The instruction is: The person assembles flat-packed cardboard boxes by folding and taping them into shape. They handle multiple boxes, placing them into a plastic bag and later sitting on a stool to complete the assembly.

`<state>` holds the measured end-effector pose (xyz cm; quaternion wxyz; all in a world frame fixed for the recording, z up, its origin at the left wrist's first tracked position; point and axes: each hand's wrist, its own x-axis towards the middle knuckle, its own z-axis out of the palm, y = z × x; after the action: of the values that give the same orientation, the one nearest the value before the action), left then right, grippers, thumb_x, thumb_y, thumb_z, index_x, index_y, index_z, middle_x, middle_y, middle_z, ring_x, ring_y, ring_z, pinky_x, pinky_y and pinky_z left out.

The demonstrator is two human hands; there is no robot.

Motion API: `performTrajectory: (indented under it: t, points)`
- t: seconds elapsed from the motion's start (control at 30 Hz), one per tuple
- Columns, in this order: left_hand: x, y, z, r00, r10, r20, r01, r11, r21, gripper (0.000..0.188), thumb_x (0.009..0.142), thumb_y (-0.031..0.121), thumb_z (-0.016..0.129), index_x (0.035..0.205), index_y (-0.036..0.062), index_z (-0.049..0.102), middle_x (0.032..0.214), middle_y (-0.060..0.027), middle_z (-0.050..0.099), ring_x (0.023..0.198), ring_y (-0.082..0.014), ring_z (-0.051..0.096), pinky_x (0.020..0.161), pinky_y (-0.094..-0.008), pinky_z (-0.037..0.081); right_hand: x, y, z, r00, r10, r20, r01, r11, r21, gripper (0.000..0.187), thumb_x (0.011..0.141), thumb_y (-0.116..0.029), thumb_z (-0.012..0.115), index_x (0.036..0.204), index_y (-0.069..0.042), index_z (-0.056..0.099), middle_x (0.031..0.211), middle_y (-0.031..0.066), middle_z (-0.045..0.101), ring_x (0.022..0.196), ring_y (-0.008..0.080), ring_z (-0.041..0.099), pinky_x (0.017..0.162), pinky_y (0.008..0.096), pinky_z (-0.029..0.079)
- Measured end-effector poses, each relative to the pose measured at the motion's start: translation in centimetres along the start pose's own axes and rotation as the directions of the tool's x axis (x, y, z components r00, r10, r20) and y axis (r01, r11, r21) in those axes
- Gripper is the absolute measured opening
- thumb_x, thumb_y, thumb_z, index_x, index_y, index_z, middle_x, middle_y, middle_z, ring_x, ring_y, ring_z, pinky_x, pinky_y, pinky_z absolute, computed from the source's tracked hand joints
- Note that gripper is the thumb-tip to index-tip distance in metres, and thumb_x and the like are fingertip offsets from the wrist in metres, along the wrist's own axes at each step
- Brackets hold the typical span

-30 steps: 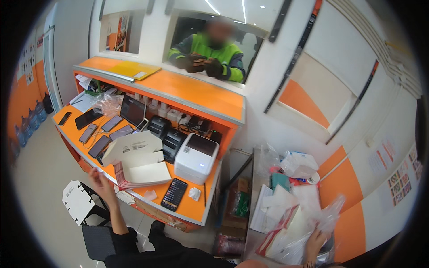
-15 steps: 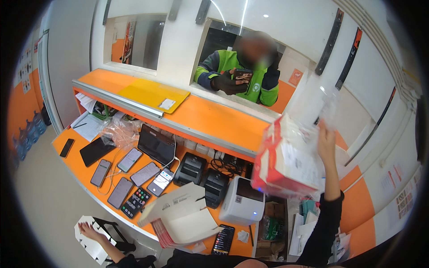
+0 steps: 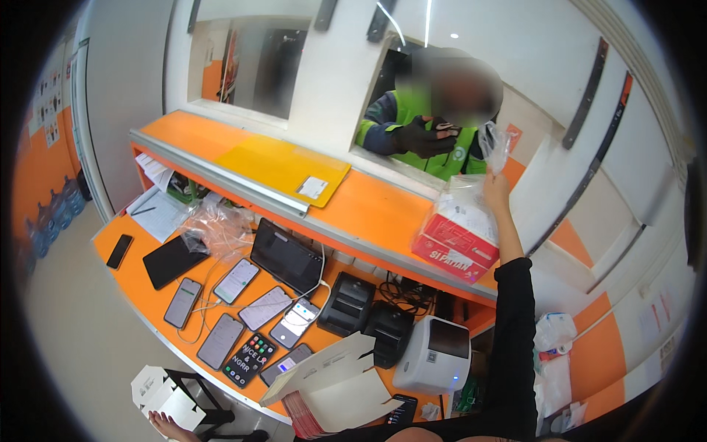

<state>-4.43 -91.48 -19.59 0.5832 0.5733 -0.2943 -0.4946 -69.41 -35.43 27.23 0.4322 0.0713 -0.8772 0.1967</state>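
My right hand point(image 3: 498, 190) grips the gathered top of a clear plastic bag point(image 3: 495, 147) with its arm stretched forward. Inside the bag are red-and-white boxes point(image 3: 456, 243), at the right end of the raised orange counter ledge point(image 3: 383, 199), by the window opening. At the lower left, my left hand point(image 3: 169, 427) is partly cut off by the picture's edge. Its fingers lie stretched out at the lower edge of an unfolded white cardboard box point(image 3: 166, 394) on a black stool point(image 3: 210, 414).
Beyond the window a person in a green jacket point(image 3: 405, 110) holds a phone. Several phones point(image 3: 221, 340), a laptop point(image 3: 287, 254), black printers point(image 3: 346, 302) and a white printer point(image 3: 434, 357) crowd the lower desk. An opened carton point(image 3: 339, 383) lies at its front. A yellow folder point(image 3: 276, 166) rests on the ledge.
The bag of boxes has moved forward from the air above the right side to the ledge by the window. My left hand has dropped lower in view. The view has shifted.
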Motion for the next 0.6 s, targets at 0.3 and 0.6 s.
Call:
performTrajectory:
  t: [0.3, 0.6]
  points:
    - [4.1, -4.5, -3.5, 0.971, 0.239, 0.023, -0.235, 0.931, 0.279, 0.043, 0.087, 0.012, 0.044, 0.129, 0.0051, 0.047, 0.121, -0.0111, 0.053, 0.111, -0.0223, 0.050, 0.094, -0.0352, 0.041, 1.5, 5.5, 0.7, 0.907, 0.138, 0.398, -0.099, 0.988, -0.118, 0.079, 0.084, -0.065, 0.046, 0.100, 0.011, 0.060, 0.099, 0.0301, 0.062, 0.098, 0.0413, 0.059, 0.088, 0.0469, 0.041]
    - [-0.8, 1.3, -6.4, 0.989, 0.117, -0.086, -0.103, 0.983, 0.149, 0.034, 0.084, 0.004, 0.045, 0.117, 0.0049, 0.053, 0.114, -0.0066, 0.053, 0.094, -0.0133, 0.050, 0.078, -0.0258, 0.041, -9.1, -2.3, -11.7, 0.954, -0.227, 0.197, 0.274, 0.928, -0.254, 0.054, 0.096, -0.038, 0.042, 0.136, 0.000, 0.040, 0.134, 0.0216, 0.044, 0.128, 0.0351, 0.038, 0.108, 0.0411, 0.027]
